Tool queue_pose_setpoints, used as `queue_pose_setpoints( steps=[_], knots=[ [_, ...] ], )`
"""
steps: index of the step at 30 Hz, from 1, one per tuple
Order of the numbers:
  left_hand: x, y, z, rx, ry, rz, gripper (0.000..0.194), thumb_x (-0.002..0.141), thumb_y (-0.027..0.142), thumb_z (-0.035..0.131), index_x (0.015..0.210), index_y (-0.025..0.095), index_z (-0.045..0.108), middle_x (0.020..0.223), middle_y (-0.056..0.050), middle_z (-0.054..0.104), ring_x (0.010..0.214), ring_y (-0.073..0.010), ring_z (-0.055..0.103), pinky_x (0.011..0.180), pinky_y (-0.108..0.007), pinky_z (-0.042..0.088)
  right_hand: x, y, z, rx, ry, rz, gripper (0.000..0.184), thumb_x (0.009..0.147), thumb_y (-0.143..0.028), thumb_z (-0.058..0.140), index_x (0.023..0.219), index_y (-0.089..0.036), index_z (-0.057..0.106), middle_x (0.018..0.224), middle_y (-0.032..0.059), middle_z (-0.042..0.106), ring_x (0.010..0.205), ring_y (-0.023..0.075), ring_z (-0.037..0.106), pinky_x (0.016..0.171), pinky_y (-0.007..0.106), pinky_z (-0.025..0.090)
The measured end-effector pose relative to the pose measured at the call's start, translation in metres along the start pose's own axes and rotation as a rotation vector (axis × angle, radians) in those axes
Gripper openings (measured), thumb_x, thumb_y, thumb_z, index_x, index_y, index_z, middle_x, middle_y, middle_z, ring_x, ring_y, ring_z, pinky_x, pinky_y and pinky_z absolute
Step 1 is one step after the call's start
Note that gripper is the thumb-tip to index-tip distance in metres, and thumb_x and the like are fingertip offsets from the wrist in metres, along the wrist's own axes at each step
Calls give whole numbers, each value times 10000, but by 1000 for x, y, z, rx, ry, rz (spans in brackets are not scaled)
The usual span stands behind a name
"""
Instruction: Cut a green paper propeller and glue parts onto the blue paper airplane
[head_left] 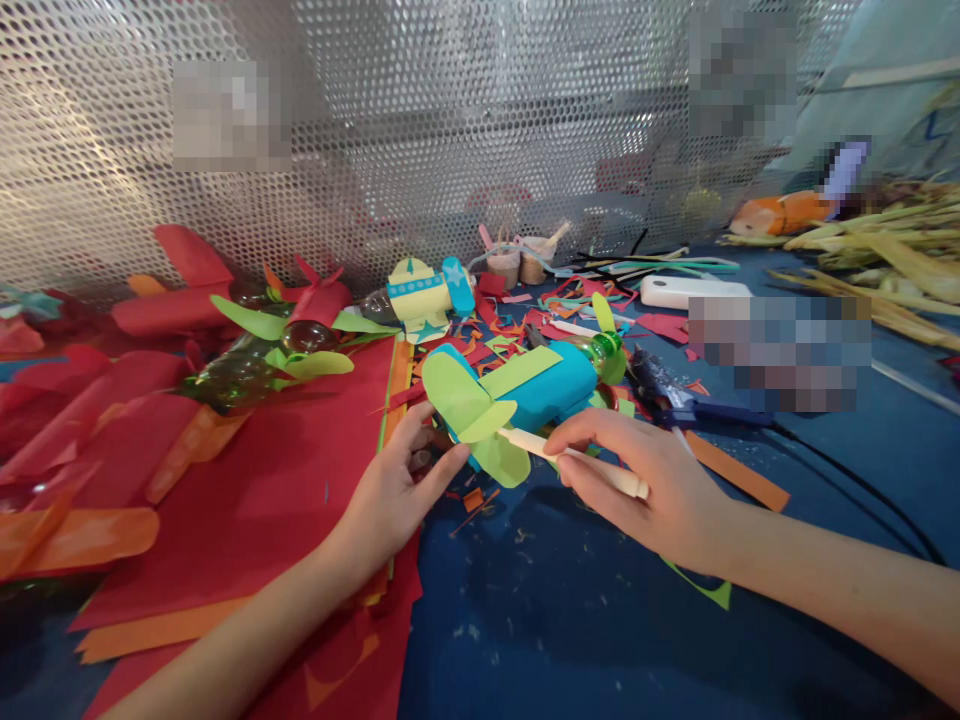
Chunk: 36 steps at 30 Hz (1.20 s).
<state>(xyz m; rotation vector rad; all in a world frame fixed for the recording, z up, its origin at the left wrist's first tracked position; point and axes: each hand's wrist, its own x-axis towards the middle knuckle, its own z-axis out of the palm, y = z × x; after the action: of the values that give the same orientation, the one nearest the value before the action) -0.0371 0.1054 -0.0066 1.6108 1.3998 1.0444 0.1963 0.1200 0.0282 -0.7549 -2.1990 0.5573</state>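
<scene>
In front of me lies a toy airplane, a green plastic bottle wrapped in blue paper with a light green strip on top. Its rounded green paper tail fins face me, and a green propeller sits at the far end. My left hand grips the tail end from the left, its fingers partly hidden behind the fins. Between the thumb and fingers of my right hand is a white marker pen. The pen's tip meets the edge of the small upright fin.
Red paper sheets spread to the left, beside red bottle airplanes. A yellow-and-blue airplane stands behind. Paper scraps, a dark blue glue gun with a cord, and an orange strip lie right. Perforated metal closes the back.
</scene>
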Motion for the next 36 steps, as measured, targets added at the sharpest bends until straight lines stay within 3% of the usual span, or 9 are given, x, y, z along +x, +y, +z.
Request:
queue_pose_setpoints(
  steps=[36],
  knots=[
    [1,-2,0,-3,11,25,414,830,406,552,1167,209,413,842,-18,629,841,-202,630,771,-330,504,0,1,0,5,-16,2,80,880,-153,473,876,-204,534,756,3,636,663,119,594,610,222,455]
  ],
)
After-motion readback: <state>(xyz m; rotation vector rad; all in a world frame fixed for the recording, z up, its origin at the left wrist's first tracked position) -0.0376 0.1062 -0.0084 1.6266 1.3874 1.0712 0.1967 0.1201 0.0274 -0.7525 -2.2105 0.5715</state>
